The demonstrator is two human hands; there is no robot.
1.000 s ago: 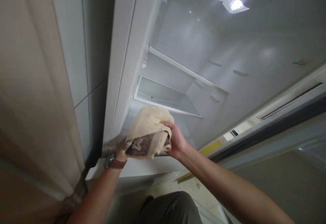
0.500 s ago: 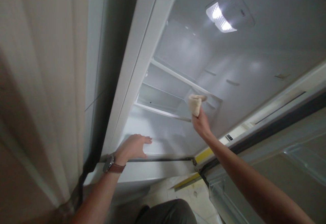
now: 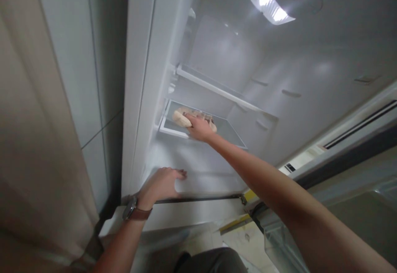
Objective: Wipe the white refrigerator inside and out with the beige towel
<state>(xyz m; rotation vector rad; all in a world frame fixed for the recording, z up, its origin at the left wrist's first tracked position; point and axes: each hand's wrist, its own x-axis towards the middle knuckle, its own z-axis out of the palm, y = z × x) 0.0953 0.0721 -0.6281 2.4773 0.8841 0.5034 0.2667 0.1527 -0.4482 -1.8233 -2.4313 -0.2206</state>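
I look up into an open, lit, white fridge. My right hand (image 3: 198, 127) reaches in and presses a beige cloth (image 3: 181, 118) flat on the lower glass shelf (image 3: 229, 130), fingers laid over the cloth. My left hand (image 3: 161, 184), with a brown-strapped watch (image 3: 133, 211) on the wrist, rests palm down on the fridge's bottom floor (image 3: 201, 178) near the front edge, fingers spread and holding nothing.
A second shelf (image 3: 217, 87) runs above the one under the cloth. The interior lamp (image 3: 271, 6) shines at the top. The fridge's left wall (image 3: 139, 78) stands next to a grey panel and a beige curtain (image 3: 27, 120). A door edge (image 3: 341, 149) lies to the right.
My right hand has carried the cloth from the right side of the fridge down and left onto the lower shelf. A second ago both hands held the cloth; the left now rests on the floor.
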